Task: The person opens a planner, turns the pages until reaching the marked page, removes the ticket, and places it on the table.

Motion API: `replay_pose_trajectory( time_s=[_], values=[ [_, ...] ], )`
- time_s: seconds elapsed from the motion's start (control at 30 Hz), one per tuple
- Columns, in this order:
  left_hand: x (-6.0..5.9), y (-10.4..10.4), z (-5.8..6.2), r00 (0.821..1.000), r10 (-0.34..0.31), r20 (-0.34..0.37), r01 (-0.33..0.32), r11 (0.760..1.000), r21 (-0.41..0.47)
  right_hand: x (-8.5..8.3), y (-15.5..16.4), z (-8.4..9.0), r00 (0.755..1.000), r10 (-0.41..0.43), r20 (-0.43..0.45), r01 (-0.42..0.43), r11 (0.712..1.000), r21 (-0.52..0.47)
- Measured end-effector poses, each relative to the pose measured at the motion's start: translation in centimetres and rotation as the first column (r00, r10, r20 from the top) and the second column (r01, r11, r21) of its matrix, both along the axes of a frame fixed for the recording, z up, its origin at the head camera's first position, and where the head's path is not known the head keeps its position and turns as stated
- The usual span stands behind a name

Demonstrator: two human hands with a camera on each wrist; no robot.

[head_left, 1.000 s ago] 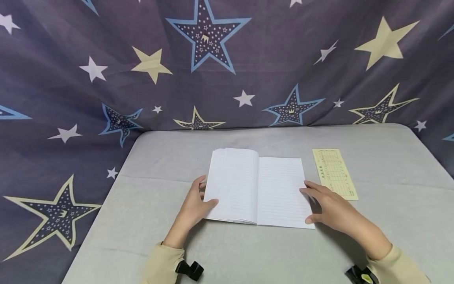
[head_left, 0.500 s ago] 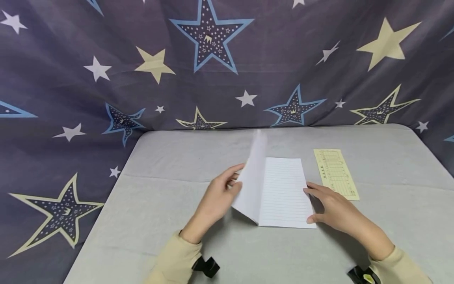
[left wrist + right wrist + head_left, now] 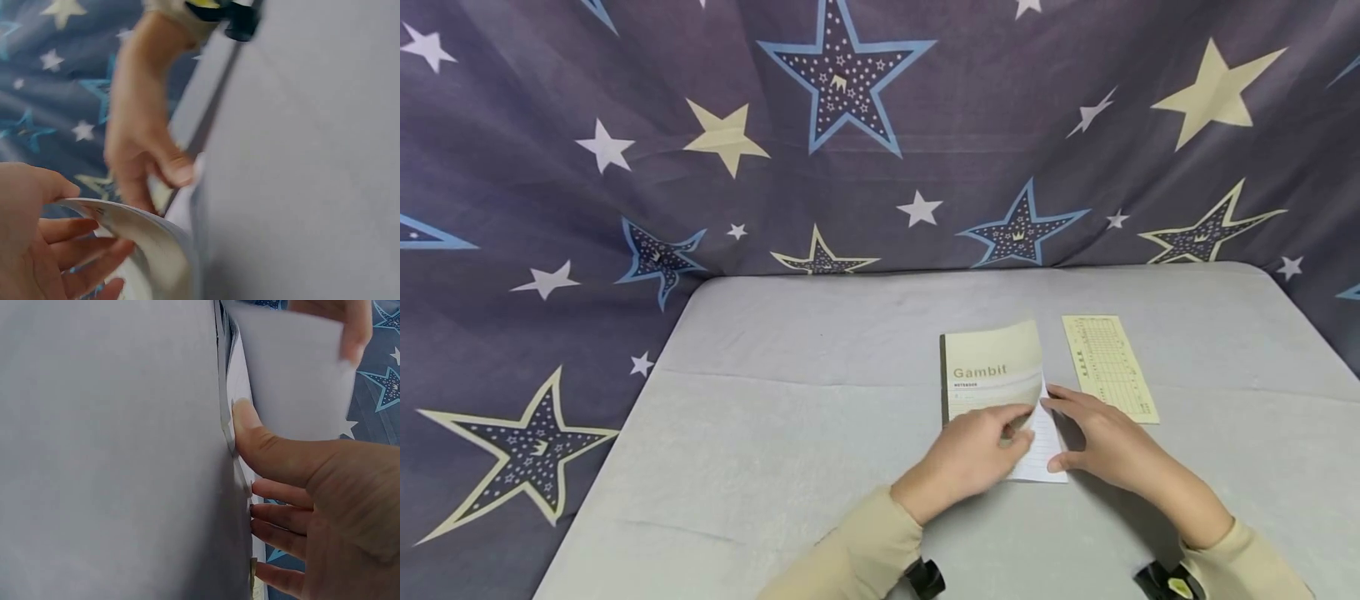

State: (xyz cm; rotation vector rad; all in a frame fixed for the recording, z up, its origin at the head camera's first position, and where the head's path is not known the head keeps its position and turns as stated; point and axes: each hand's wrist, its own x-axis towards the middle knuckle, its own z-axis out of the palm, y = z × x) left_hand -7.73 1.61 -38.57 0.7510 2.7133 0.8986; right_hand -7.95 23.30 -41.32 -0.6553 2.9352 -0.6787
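Observation:
A notebook with a cream cover reading "Gambit" (image 3: pixel 988 350) lies on the table in the head view, its dark spine to the left. My left hand (image 3: pixel 970 454) pinches the raised cover and pages at their free edge, thumb on one side and fingers on the other. They curve over the lined right-hand page (image 3: pixel 1045 458). Along that page's right edge, my right hand (image 3: pixel 1108 442) rests its thumb and fingertips, spread apart. The lifted leaf (image 3: pixel 300 375) stands beyond the right thumb in the right wrist view. My left hand covers the lower part of the cover.
A yellow printed sheet (image 3: pixel 1108 367) lies to the right of the notebook, beyond my right hand. Pale grey cloth covers the table (image 3: pixel 775 433). A dark curtain with stars (image 3: pixel 850 192) hangs behind and to the left.
My left hand has moved right, turning the left side of the notebook over so its front cover now faces up. The right hand has stayed at the right edge.

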Motion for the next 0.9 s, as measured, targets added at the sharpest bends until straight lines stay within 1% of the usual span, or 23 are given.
replay_pose_trajectory(
  time_s=[0.07, 0.17, 0.23, 0.3, 0.4, 0.47, 0.53, 0.6, 0.67, 0.7, 0.73, 0.8, 0.9],
  values=[
    [0.3, 1.0, -0.6, 0.996, -0.028, -0.086, 0.019, 0.994, -0.107, 0.0, 0.0, 0.0, 1.0, 0.007, -0.006, -0.007, 1.0, -0.009],
    [0.7, 2.3, -1.2, 0.977, -0.056, -0.208, 0.008, 0.974, -0.225, -0.1, 0.1, -0.1, 1.0, 0.022, -0.02, -0.022, 0.999, -0.027],
    [0.9, 2.9, -1.5, 0.959, -0.062, -0.275, -0.014, 0.964, -0.266, -0.1, 0.3, -0.1, 0.999, 0.032, -0.027, -0.033, 0.999, -0.03],
    [1.0, 3.3, -1.7, 0.943, -0.062, -0.328, -0.037, 0.956, -0.289, -0.2, 0.4, -0.2, 0.999, 0.041, -0.029, -0.042, 0.999, -0.03],
    [1.2, 3.5, -1.9, 0.926, -0.059, -0.374, -0.066, 0.948, -0.311, -0.3, 0.6, -0.2, 0.998, 0.053, -0.031, -0.054, 0.998, -0.027],
    [1.3, 3.5, -1.9, 0.921, -0.058, -0.385, -0.079, 0.94, -0.331, -0.4, 0.8, -0.1, 0.997, 0.07, -0.03, -0.071, 0.997, -0.041],
    [1.5, 3.5, -1.8, 0.921, -0.071, -0.384, -0.081, 0.927, -0.365, -0.5, 1.0, 0.1, 0.996, 0.089, -0.026, -0.09, 0.994, -0.054],
    [1.7, 3.5, -1.6, 0.927, -0.095, -0.363, -0.068, 0.908, -0.412, -0.5, 1.3, 0.3, 0.993, 0.114, -0.014, -0.114, 0.991, -0.066],
    [2.0, 3.4, -1.5, 0.929, -0.128, -0.348, -0.048, 0.89, -0.454, -0.5, 1.6, 0.5, 0.992, 0.129, -0.002, -0.129, 0.989, -0.073],
    [2.2, 3.3, -1.4, 0.93, -0.141, -0.339, -0.036, 0.885, -0.465, -0.5, 1.8, 0.7, 0.991, 0.136, 0.003, -0.136, 0.988, -0.076],
    [2.3, 3.1, -1.4, 0.933, -0.149, -0.329, -0.022, 0.886, -0.463, -0.5, 2.0, 0.8, 0.99, 0.142, 0.01, -0.141, 0.987, -0.079],
    [2.4, 2.5, -1.3, 0.94, -0.146, -0.307, -0.002, 0.901, -0.433, -0.4, 2.4, 1.0, 0.989, 0.15, 0.011, -0.148, 0.986, -0.081],
    [2.1, 1.1, -1.1, 0.956, -0.102, -0.274, -0.003, 0.935, -0.355, -0.3, 2.9, 1.5, 0.99, 0.139, -0.005, -0.139, 0.987, -0.08]
  ],
)
